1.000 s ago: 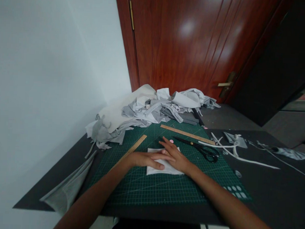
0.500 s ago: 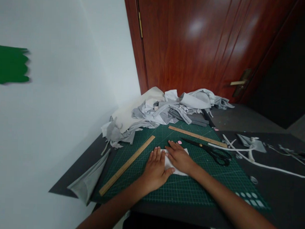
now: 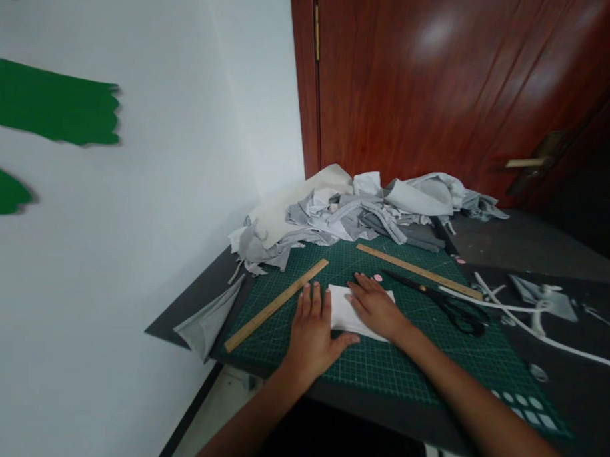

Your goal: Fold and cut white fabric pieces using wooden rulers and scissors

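A small white piece of cloth (image 3: 345, 313) with several layers at its front edge lies flat on the green cutting mat (image 3: 380, 378). My right hand (image 3: 375, 307) rests flat on its right part, fingers stretched forward. Along the cloth's left edge lies my left hand (image 3: 311, 329), palm down, fingers straight and thumb out beneath the near edge. Neither hand grips anything. Just beyond my right fingertips is a small pink disc (image 3: 378, 278). Black scissors (image 3: 442, 301) lie to the right of that hand.
Wooden rulers lie on the mat, one at left (image 3: 277, 304) and one at back right (image 3: 416, 269). A heap of grey and white fabric scraps (image 3: 345, 213) fills the back. White cord (image 3: 551, 340) crosses the right side. Grey cloth (image 3: 209, 322) hangs over the left table edge.
My left hand has shifted left off most of the cloth, so more of the white shows. My right hand stays on it. The camera view has turned left.
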### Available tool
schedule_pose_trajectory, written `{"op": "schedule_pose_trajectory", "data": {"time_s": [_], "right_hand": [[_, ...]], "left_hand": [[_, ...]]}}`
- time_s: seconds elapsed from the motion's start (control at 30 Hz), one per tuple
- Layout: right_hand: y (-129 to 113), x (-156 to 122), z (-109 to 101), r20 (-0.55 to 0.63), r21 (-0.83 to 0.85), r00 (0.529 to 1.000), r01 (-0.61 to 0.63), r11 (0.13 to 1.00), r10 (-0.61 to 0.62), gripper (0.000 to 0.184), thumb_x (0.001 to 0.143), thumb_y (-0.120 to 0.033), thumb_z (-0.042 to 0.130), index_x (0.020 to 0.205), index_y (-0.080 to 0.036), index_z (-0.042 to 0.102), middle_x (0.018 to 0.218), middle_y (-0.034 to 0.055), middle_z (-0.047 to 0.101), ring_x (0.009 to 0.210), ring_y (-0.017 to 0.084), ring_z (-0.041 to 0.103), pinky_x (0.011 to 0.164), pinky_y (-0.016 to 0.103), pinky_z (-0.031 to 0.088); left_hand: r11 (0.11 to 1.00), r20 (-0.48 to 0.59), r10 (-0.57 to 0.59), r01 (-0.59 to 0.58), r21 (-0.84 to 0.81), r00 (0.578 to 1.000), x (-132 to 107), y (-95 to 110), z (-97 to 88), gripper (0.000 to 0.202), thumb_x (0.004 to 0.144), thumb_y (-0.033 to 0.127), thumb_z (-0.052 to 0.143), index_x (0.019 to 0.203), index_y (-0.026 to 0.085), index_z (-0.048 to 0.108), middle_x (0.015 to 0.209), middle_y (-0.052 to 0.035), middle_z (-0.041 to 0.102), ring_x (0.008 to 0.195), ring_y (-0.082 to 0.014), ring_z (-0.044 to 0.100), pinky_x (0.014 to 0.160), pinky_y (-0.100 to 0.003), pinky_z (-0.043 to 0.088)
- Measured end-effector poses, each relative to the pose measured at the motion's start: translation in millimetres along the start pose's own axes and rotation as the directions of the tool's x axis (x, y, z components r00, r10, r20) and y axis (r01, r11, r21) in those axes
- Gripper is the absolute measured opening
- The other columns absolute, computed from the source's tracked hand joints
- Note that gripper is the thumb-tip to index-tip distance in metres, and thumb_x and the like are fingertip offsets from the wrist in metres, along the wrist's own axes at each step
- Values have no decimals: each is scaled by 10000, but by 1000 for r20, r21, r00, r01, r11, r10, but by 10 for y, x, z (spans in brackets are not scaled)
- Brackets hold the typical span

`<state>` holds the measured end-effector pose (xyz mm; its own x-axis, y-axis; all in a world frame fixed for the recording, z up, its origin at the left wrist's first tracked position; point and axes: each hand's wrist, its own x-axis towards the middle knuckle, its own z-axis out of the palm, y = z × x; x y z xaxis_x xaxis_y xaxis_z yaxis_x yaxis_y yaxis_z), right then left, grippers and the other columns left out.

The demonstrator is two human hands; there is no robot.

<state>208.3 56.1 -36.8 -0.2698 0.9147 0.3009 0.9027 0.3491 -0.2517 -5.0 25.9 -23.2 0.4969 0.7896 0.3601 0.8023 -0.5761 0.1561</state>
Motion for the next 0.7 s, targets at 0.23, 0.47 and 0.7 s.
{"op": "schedule_pose_trajectory", "data": {"time_s": [0.23,0.47,0.7], "right_hand": [[50,-18,56,-5,-16,1000,11,1000,-11,496,1039,-361,394,1389,-78,603,1534,246,479,1453,356,421,1181,550,343],[48,-71,17,-114,25,993,32,999,-29,530,1042,-401,363,1440,-99,542,1556,231,455,1465,358,398,1188,605,309],[-44,-214,-119,-51,-92,997,55,994,-60,507,1024,-376,414,1437,-121,561,1601,204,398,1480,354,371,1224,576,244]], "left_hand": [[940,126,288,-256,-224,949,-289,358,-94,1255,732,944,424,1585,43,234,1658,-219,198,1560,-358,73,1269,-503,183],[950,159,229,-185,-251,960,-374,436,-34,1249,721,965,375,1583,68,261,1642,-213,259,1548,-401,110,1259,-586,123],[950,150,227,-185,-252,962,-368,440,-16,1293,698,983,367,1583,48,252,1649,-219,227,1550,-404,96,1261,-589,110]]}}
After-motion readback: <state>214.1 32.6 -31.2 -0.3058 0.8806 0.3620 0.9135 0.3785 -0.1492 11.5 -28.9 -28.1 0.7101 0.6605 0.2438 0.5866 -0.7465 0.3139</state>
